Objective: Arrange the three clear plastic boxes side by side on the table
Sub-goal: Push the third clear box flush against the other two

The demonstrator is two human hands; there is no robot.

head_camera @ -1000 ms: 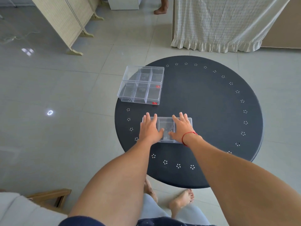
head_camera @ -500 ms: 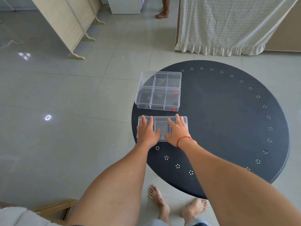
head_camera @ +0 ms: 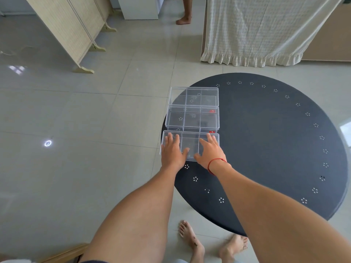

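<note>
Three clear plastic boxes with dividers lie in a row along the left edge of the round black table. The far box and the middle box touch each other; each shows a small red sticker on its right side. The near box touches the middle box. My left hand lies flat on the near box's left part and my right hand lies flat on its right part, fingers spread. The far and near boxes overhang the table's left rim slightly.
A folding wooden screen stands on the tiled floor at the far left. A cream ruffled curtain hangs behind the table. Another person's bare foot is at the back. My own feet are below the table's near edge.
My two hands have pushed the near box away from me until it meets the middle box. The camera view has shifted, so the table sits further right in the frame.
</note>
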